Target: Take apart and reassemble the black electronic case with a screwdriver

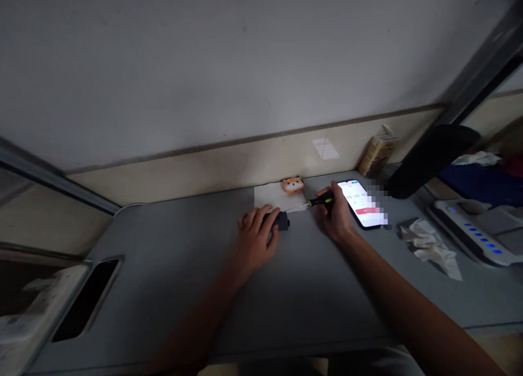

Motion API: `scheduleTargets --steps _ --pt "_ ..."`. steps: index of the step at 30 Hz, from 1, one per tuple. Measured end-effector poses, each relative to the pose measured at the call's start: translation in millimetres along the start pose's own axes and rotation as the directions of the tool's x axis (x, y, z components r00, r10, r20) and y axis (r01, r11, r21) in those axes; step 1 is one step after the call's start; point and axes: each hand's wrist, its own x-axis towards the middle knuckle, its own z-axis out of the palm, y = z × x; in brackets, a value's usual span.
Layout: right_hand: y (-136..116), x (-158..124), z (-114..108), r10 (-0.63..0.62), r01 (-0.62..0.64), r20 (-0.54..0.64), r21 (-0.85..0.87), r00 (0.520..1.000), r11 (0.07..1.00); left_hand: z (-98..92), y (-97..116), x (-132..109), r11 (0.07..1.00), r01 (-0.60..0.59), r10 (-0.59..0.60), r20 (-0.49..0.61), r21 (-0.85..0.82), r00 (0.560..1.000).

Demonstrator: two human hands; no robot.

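Note:
My left hand (258, 231) curls over a small black box-shaped device (281, 221) on the grey table, its fingers gripping the device and hiding most of it. In my right hand (337, 215) is a screwdriver (321, 200) with a black and yellow handle. Its thin metal shaft points left, and the tip lies close to the far edge of the device; I cannot tell whether they touch. Behind both hands lies a white paper sheet (267, 195), with an orange and white animal-face case (293, 185) at its far edge.
Right of my right hand lies a lit phone (362, 204) showing a timer. Farther right are crumpled tissue (433, 248), a power strip (469, 229) with blue lights, a drink carton (378, 152) and a black cylinder (433, 158). A dark phone (87, 299) lies at left.

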Motion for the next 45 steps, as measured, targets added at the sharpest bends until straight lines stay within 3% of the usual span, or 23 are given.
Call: scheduleTargets --steps 12,17,26,33,39,43,45 --pt "-0.9 3.2 -2.0 -0.013 0.014 -0.041 0.033 0.999 0.999 0.4 -3.3 -0.1 1.0 -0.03 0.03 0.032 0.002 0.999" --pt "-2.1 4.6 -2.1 -0.001 0.009 -0.077 0.104 0.997 0.995 -1.1 -7.0 2.1 0.988 -0.146 0.14 0.113 0.042 0.984" --pt "-3.8 7.6 -4.6 -0.004 0.019 -0.113 0.132 0.994 0.991 -4.5 -11.2 3.1 0.976 -0.213 0.214 0.017 -0.055 0.977" --pt "-1.6 9.1 -7.4 -0.034 0.044 -0.1 0.099 0.994 0.994 -0.1 -7.7 -0.4 0.992 -0.122 0.124 0.048 -0.042 0.991" --pt "-0.3 9.7 -8.2 -0.036 0.042 -0.064 0.096 0.997 0.995 -0.7 -11.4 -0.2 0.987 -0.099 0.098 -0.017 -0.126 0.995" --pt "-4.1 8.1 -6.8 -0.001 0.016 -0.111 0.135 0.994 0.991 -3.9 -28.9 3.2 0.943 0.068 -0.101 -0.085 -0.326 0.991" --pt "-6.4 7.5 -6.4 0.012 0.008 -0.125 0.156 0.992 0.988 -4.1 -39.9 5.0 0.85 0.216 -0.257 -0.019 -0.481 0.966"
